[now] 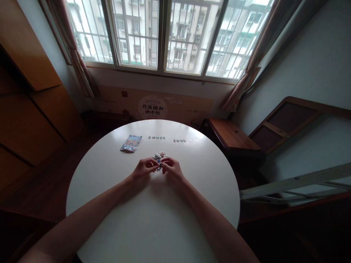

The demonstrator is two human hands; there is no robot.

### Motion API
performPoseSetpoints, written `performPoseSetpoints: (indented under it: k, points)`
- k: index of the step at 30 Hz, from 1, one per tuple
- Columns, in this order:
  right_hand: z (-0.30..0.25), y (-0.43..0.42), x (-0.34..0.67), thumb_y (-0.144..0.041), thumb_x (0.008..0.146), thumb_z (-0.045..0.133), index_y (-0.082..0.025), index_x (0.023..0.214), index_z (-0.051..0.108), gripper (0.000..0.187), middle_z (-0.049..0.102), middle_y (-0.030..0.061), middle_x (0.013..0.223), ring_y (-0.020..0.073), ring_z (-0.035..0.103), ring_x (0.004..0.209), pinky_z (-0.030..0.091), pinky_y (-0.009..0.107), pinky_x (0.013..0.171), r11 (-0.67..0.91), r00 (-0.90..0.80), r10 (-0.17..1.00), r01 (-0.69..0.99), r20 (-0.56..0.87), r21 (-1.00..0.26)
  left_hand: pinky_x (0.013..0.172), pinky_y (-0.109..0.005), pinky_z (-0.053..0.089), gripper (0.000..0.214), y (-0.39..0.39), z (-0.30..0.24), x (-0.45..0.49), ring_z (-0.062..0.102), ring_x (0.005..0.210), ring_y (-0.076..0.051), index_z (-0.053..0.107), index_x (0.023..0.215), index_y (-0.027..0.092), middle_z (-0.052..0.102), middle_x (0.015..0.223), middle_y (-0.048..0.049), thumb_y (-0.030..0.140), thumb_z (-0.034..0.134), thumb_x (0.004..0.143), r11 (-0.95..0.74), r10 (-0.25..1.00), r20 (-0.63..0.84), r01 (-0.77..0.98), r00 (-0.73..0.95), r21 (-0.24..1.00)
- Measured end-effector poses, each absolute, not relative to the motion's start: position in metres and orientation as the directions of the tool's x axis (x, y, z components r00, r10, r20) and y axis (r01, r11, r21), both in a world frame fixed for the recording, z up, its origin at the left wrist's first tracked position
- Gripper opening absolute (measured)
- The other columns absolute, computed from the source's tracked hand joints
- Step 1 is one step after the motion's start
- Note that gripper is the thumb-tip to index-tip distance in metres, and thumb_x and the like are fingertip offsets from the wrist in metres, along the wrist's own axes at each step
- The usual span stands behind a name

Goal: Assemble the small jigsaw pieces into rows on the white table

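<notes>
Both my hands rest on a round white table [153, 219], meeting at its middle. My left hand [144, 168] and my right hand [171, 168] have their fingers pinched together around small puzzle pieces [159, 164] at the near edge of a little pile of colourful puzzle pieces [159, 156]. Two short rows of joined pieces lie farther back, one row [157, 137] near the centre and another row [179, 140] to its right. A printed colourful packet [131, 143] lies flat at the back left.
A wide barred window [164, 36] with curtains fills the back wall. A wooden bench [231, 136] stands right of the table, and a leaning wooden frame [290, 122] beyond it. Wooden cabinets [30, 102] line the left side. A pale ladder-like rail [296, 182] crosses at right.
</notes>
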State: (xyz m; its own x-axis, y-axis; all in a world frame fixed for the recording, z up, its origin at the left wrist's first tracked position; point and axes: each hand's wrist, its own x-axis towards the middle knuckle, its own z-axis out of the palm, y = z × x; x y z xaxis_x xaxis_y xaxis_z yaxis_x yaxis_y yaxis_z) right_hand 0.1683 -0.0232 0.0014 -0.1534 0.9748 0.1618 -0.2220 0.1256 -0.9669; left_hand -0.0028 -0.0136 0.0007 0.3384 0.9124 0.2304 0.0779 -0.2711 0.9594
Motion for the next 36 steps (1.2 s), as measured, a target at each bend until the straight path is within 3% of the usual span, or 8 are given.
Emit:
performPoseSetpoints:
  k: [10,25,36]
  points:
    - [0.003,-0.024,0.169,-0.037,0.064,0.074,-0.016,0.077,0.065,0.026,0.059,-0.003,0.052,0.0087,0.052,0.041,0.045,0.021,0.041,0.094,-0.159,0.978,-0.228,0.132,-0.969,0.05,-0.021,0.047,0.027,-0.013,0.001,-0.001,0.058,0.054,-0.011,0.067,0.079,0.011,0.062,0.066,-0.0028,0.036,0.071,0.07,-0.297,0.906,0.258,0.071,0.334,0.952]
    - [0.007,-0.026,0.169,-0.037,0.065,0.074,-0.016,0.084,0.064,0.03,0.063,-0.0004,0.062,0.0091,0.052,0.046,0.043,0.022,0.044,0.12,-0.09,0.986,-0.215,0.142,-0.969,0.049,-0.021,0.045,0.028,-0.014,0.012,-0.001,0.055,0.052,-0.009,0.065,0.078,0.011,0.062,0.068,-0.0022,0.034,0.075,0.066,-0.15,0.965,0.159,-0.058,0.21,0.987]
    - [0.0,-0.023,0.17,-0.039,0.066,0.073,-0.016,0.075,0.065,0.026,0.06,-0.0007,0.058,0.0098,0.051,0.046,0.041,0.023,0.044,0.158,-0.079,0.982,-0.179,0.174,-0.971,0.049,-0.021,0.044,0.03,-0.012,0.011,-0.001,0.055,0.052,-0.009,0.065,0.079,0.011,0.063,0.068,-0.0028,0.035,0.076,0.064,-0.11,0.974,0.122,-0.072,0.191,0.991]
